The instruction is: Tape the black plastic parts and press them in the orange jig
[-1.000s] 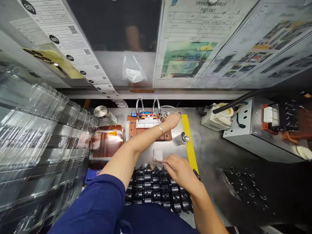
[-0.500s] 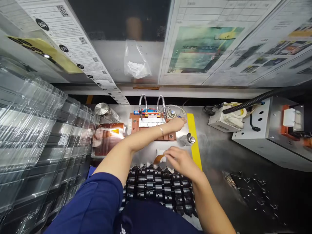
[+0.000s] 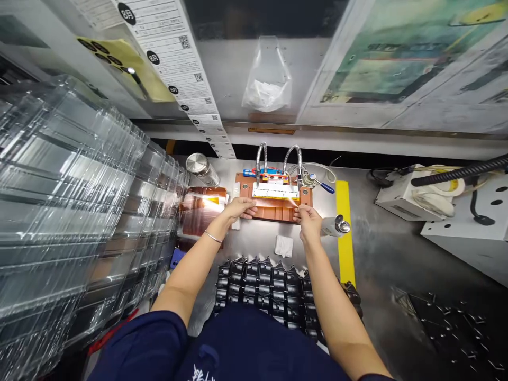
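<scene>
A reddish-brown fixture block (image 3: pixel 309 197) carries a white plate with black marks (image 3: pixel 275 187). Two bent metal hoses (image 3: pixel 292 153) end above this plate. Along its front edge lies a thin amber film strip (image 3: pixel 273 202), spanning between my hands. At the strip's left end, my left hand (image 3: pixel 239 208) has its fingers closed, with a bangle on the wrist. My right hand (image 3: pixel 308 218) pinches the other end, where the film curls up slightly. A lever with a blue handle (image 3: pixel 327 188) stands right of the fixture. Whether the film touches the plate is hard to see.
Several black moulded parts (image 3: pixel 265 280) lie in front of me, behind them a white folded pad (image 3: pixel 283 246). A metal canister (image 3: pixel 202 168) and amber sheets (image 3: pixel 200 211) stand left, near stacked clear trays (image 3: pixel 79 211). A dispenser bottle (image 3: pixel 335 226) is beside yellow tape (image 3: pixel 346 254).
My left hand has drawn back from the lever to the fixture's left side. My right hand has carried the amber film strip up to the fixture. The view has shifted.
</scene>
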`<state>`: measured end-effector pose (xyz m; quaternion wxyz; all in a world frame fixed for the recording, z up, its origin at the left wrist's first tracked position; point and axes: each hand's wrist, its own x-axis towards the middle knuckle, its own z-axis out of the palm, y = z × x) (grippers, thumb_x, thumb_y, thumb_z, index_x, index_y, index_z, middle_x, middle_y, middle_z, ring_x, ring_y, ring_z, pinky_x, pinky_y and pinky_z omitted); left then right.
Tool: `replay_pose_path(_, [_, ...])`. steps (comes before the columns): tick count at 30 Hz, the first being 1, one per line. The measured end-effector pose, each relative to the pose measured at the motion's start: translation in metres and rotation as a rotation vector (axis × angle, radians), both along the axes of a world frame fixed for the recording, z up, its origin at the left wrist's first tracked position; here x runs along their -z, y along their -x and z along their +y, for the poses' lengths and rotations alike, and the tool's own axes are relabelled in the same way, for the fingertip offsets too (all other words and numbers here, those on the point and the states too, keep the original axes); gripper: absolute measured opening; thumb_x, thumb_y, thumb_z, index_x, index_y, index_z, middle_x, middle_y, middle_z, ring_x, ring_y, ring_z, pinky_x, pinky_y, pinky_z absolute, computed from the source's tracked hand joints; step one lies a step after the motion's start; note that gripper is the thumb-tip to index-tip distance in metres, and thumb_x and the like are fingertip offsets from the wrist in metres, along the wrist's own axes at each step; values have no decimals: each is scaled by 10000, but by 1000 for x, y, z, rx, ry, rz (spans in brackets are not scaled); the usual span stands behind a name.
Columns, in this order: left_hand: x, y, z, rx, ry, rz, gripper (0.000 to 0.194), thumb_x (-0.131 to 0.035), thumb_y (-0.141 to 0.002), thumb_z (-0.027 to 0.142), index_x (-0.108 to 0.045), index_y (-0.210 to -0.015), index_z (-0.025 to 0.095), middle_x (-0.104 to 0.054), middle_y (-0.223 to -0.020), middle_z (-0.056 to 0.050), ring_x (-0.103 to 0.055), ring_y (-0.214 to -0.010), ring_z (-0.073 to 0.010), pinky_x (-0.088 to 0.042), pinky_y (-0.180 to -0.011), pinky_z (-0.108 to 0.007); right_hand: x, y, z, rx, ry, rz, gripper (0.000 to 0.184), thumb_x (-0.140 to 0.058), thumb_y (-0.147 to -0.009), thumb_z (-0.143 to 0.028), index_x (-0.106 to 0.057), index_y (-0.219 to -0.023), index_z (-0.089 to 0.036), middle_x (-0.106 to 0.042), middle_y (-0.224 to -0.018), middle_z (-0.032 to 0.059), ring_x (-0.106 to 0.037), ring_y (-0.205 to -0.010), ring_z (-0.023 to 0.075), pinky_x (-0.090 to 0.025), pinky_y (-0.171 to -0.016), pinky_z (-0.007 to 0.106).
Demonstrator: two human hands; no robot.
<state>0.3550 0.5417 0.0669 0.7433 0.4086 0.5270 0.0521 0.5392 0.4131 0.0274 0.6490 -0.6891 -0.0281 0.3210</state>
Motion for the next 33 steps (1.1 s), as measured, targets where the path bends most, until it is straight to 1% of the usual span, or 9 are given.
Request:
replay_pose_path(2, [4,-5,-1,-91,-7,30,163,-692,-780,215,-564,-714,139,-623,-579,13,-550,-449,-60,-437,-463,-174,-1,6,3,21,4,2,169,-692,-614,-280,-592,-704,-178,-612,-559,-51,-530,-434,60,-464,-407,163])
replay_pose_path(4, [7,-10,1,-146,-26,62,162,-669,-785,183,-556,-678,138,-574,-503,30,-488,-379,-48,-374,-406,-163,-2,7,4,44,26,8,141,-681,-622,-256,-597,-699,-173,-613,-545,-53,-527,-418,57,-459,-391,156])
replay_pose_path(7, [12,-15,5,-198,-60,108,211,-639,-778,144,-517,-607,148,-503,-422,52,-405,-315,-37,-272,-351,-164,-5,4,7,45,94,27,102,-670,-631,-226,-594,-656,-163,-585,-477,-56,-490,-360,57,-424,-340,151])
replay_pose_path(10, [18,-17,10,-227,-69,124,265,-653,-750,147,-471,-558,162,-461,-386,63,-351,-293,-33,-210,-329,-171,-8,-1,10,17,140,14,135,-680,-636,-224,-565,-596,-166,-568,-437,-51,-468,-328,63,-407,-312,159])
replay_pose_path(14, [23,-18,16,-248,-40,96,243,-664,-717,143,-478,-561,160,-453,-386,65,-337,-300,-29,-196,-325,-163,-7,-4,13,3,160,-4,149,-675,-641,-211,-552,-568,-170,-566,-429,-47,-468,-326,65,-401,-301,160])
replay_pose_path(19, [20,-20,21,-252,-14,102,222,-656,-693,115,-488,-555,157,-431,-369,71,-314,-292,-30,-185,-321,-164,-4,-5,15,-16,140,-16,140,-656,-655,-210,-551,-572,-170,-584,-449,-41,-481,-332,64,-408,-308,156])
replay_pose_path(27, [19,-22,23,-260,-26,113,203,-650,-684,137,-489,-562,160,-418,-376,74,-297,-308,-28,-172,-330,-168,-7,-10,24,-2,184,20,146,-647,-666,-177,-530,-579,-175,-558,-422,-47,-459,-315,61,-365,-284,140])
replay_pose_path(33, [20,-21,24,-244,-48,73,227,-649,-662,128,-458,-545,164,-397,-382,78,-293,-324,-21,-173,-340,-161,-4,-10,25,11,181,33,149,-634,-666,-164,-518,-574,-179,-551,-419,-55,-433,-300,49,-353,-281,135])
